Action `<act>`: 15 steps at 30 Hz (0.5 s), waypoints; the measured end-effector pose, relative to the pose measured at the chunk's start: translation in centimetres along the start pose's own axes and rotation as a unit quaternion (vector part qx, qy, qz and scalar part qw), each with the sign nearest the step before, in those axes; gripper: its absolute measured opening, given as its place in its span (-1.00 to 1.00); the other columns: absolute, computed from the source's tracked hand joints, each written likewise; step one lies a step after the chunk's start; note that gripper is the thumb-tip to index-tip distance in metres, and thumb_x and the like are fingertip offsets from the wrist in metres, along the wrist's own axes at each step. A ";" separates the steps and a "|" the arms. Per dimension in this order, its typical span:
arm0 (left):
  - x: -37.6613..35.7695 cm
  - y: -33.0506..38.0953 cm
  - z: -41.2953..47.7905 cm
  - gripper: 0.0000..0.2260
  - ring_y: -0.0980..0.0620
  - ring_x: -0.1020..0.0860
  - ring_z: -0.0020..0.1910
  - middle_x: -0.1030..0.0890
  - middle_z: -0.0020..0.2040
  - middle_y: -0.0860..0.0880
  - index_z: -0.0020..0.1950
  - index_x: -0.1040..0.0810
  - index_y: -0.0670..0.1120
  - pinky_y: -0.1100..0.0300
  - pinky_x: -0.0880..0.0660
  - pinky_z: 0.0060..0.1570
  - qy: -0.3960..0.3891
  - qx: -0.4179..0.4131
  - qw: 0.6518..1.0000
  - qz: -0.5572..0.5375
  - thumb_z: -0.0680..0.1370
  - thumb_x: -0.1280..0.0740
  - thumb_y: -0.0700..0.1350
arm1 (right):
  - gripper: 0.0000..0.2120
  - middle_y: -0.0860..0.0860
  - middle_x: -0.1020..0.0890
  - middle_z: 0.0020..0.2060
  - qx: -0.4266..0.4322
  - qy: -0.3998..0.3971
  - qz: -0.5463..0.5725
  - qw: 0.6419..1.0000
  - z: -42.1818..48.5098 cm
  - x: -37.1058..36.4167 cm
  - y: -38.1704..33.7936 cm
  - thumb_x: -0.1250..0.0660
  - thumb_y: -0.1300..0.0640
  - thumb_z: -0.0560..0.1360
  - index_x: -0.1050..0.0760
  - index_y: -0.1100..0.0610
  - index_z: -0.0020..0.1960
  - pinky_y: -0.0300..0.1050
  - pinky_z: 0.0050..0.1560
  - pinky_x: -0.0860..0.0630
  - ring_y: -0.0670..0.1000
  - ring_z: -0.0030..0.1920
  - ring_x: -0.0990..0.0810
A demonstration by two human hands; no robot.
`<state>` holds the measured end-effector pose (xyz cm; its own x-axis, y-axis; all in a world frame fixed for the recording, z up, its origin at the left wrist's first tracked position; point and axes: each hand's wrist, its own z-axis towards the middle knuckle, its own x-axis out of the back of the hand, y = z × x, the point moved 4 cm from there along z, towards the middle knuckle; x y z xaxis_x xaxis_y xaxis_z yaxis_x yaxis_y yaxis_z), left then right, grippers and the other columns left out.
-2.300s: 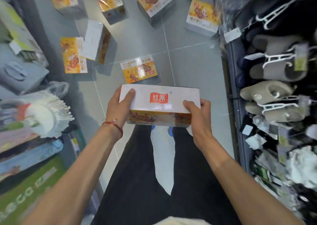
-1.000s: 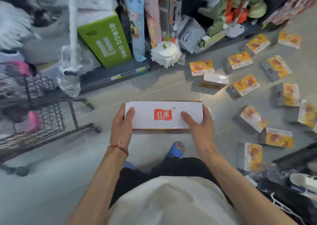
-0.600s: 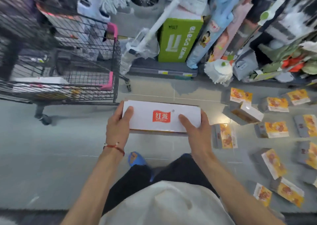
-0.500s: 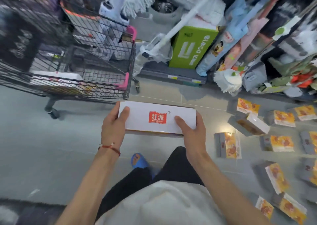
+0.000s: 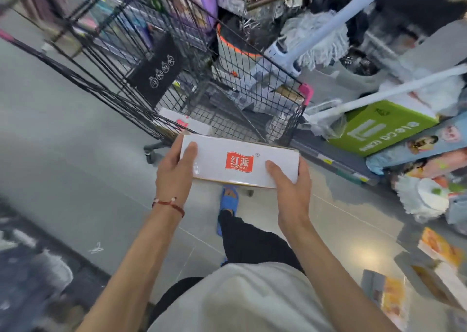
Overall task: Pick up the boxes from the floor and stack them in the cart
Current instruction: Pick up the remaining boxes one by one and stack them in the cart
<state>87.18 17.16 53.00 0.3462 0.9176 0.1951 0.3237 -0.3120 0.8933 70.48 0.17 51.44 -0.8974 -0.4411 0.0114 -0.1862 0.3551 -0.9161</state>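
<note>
A person in a pale top and dark trousers stands on the grey floor [image 5: 63, 154], holding a white box [image 5: 240, 163] with a red logo level in front of the body. The left hand [image 5: 174, 172], a red string bracelet [image 5: 169, 204] at its wrist, grips the box's left end, thumb on top and the other fingers hidden beneath. The right hand [image 5: 290, 190] clasps the right end the same way. A blue sandal [image 5: 228, 200] shows below the box. To the right, near the person, blurred orange-and-white boxes [image 5: 439, 249] lie on the floor. Just beyond the held box's far edge rises the near side of a black wire cart [image 5: 252, 78], where another white box [image 5: 182, 120] lies on the basket bottom. Right of the cart, a green carton [image 5: 379, 129] and mops [image 5: 424, 200] crowd the shelving.
</note>
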 end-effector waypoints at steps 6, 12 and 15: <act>1.5 5.0 9.2 -0.66 0.13 -0.57 0.25 -0.64 0.25 0.11 0.37 -0.57 0.03 0.08 -0.47 0.35 0.017 -0.012 1.000 -0.007 0.60 -0.33 0.00 | -0.44 -0.07 -0.68 0.21 -0.014 0.001 -0.004 1.000 5.8 -8.1 -2.0 -0.57 0.08 0.48 -0.48 0.01 0.43 -0.09 0.29 -0.59 -0.02 0.28 -0.62; 3.1 7.7 17.5 -0.72 0.12 -0.56 -0.03 -0.65 0.23 -0.01 0.33 -0.60 0.04 0.17 -0.46 -0.02 0.025 0.001 1.000 -0.009 0.62 -0.32 -0.04 | -0.49 -0.06 -0.70 0.19 -0.022 0.007 -0.008 1.000 9.7 -14.9 -4.1 -0.54 0.19 0.51 -0.48 0.05 0.41 -0.16 0.21 -0.63 -0.13 0.14 -0.69; 3.5 8.3 21.8 -0.70 0.11 -0.56 0.00 -0.64 0.27 -0.08 0.35 -0.59 0.02 0.15 -0.48 0.08 0.002 0.019 1.000 -0.023 0.62 -0.34 -0.06 | -0.48 -0.08 -0.70 0.19 -0.038 0.029 -0.012 0.999 11.2 -18.0 -4.2 -0.55 0.16 0.50 -0.47 0.02 0.40 -0.03 0.27 -0.63 -0.09 0.18 -0.69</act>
<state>110.27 12.46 52.24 0.3270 0.9321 0.1559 0.3723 -0.2786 0.8853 91.92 -2.65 50.61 -0.9135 -0.4028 0.0571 -0.2352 0.4083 -0.8820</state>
